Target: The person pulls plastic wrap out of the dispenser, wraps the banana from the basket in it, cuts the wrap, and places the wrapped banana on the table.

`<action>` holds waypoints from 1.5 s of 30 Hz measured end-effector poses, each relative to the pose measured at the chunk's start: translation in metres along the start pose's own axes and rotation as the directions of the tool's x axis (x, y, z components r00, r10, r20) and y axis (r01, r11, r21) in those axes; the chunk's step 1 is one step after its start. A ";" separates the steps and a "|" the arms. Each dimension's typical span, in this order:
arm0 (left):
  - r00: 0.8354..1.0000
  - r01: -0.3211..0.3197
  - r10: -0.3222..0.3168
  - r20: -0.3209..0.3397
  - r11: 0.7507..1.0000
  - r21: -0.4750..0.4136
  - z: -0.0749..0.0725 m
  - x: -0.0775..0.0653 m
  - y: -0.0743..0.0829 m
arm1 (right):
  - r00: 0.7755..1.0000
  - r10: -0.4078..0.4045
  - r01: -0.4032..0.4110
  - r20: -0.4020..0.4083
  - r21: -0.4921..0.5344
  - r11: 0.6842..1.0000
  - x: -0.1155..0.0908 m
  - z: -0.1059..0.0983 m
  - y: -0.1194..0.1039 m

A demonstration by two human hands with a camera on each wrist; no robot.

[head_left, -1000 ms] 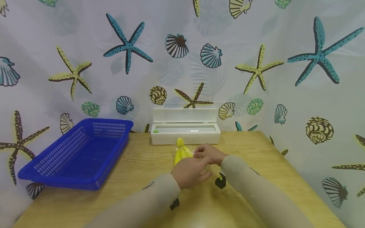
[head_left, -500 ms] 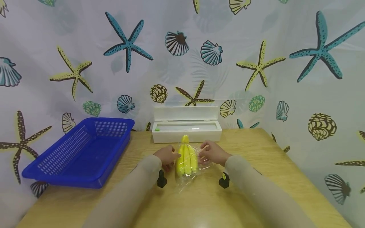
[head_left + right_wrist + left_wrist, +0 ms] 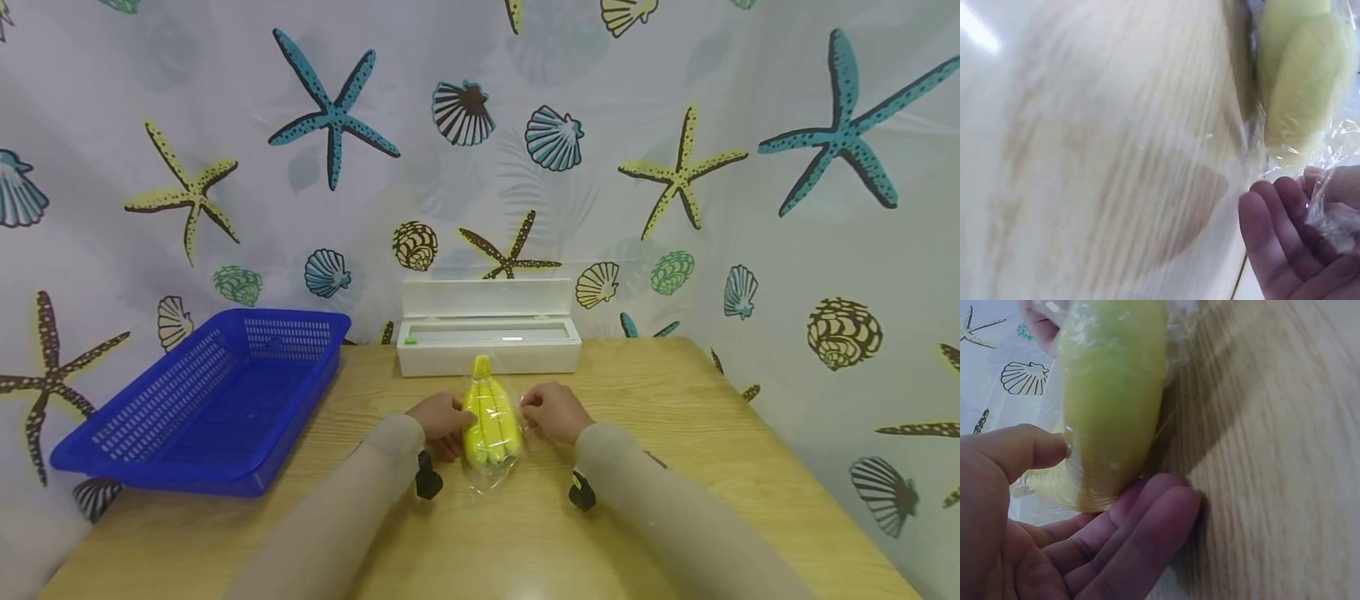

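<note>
Hands that overlapped in front of the bunch one second earlier now stand apart at its two sides, leaving the yellow banana bunch (image 3: 491, 421) in full view. It lies between them, stem toward the lidded white box (image 3: 435, 361); whether it rests on the table (image 3: 712, 417) or is slightly raised cannot be told. The left hand (image 3: 437, 421) grasps the bunch's side, thumb above and fingers beneath; the right hand (image 3: 558, 412) pinches loose clear film (image 3: 1335, 228). Wrapping appears to be the step in hand, with film trailing at the near end; the next move probably calls for folding these edges snugly under.
</note>
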State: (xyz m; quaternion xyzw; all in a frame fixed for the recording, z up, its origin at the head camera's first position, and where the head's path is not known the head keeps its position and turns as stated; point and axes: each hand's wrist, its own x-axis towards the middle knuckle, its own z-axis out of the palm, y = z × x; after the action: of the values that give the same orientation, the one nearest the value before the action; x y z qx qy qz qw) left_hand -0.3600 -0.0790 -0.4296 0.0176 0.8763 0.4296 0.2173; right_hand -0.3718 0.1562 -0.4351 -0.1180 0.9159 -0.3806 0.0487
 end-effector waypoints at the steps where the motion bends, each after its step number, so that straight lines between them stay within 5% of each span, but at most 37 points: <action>1: 1.000 -0.001 0.001 0.001 1.000 -0.009 0.000 0.001 -0.001 | 1.000 -0.025 0.024 -0.010 -0.070 0.997 0.001 0.002 0.001; 4: 1.000 -0.005 0.005 -0.004 1.000 -0.019 0.000 0.002 -0.001 | 0.997 -0.075 0.068 -0.025 -0.202 0.977 0.003 0.005 0.002; 6: 1.000 0.001 -0.001 -0.007 1.000 -0.017 0.001 0.004 -0.001 | 0.999 -0.045 0.044 0.000 -0.203 0.978 0.004 0.007 0.000; 12: 0.999 0.018 -0.019 -0.035 1.000 -0.017 0.004 0.008 0.003 | 0.991 0.105 -0.095 0.085 -0.114 0.989 0.000 0.009 -0.016; 20: 0.994 -0.041 0.032 -0.101 0.995 -0.096 0.005 0.006 0.007 | 0.983 0.163 -0.174 0.089 0.128 0.976 -0.004 0.010 -0.028; 25: 0.985 -0.091 0.060 -0.162 0.977 -0.194 0.002 0.007 0.008 | 0.979 0.185 -0.202 0.085 0.300 0.932 -0.005 0.008 -0.039; 30: 0.966 -0.178 0.112 -0.231 0.940 -0.291 -0.002 0.006 0.011 | 0.983 0.177 -0.174 0.041 0.492 0.853 -0.003 0.005 -0.050; 37: 0.945 -0.251 0.161 -0.283 0.914 -0.320 -0.005 -0.002 0.014 | 0.990 0.140 -0.135 0.033 0.553 0.823 -0.002 0.005 -0.052; 45: 0.944 -0.294 0.213 -0.251 0.890 -0.348 -0.005 -0.006 0.011 | 0.989 0.139 -0.144 0.053 0.559 0.817 -0.003 0.003 -0.054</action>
State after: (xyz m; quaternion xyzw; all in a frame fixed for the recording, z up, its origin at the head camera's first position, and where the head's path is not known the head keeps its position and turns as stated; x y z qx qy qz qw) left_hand -0.3585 -0.0768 -0.4166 0.0453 0.7840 0.6156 0.0661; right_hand -0.3588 0.1180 -0.3994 -0.0320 0.7697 -0.6274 0.1136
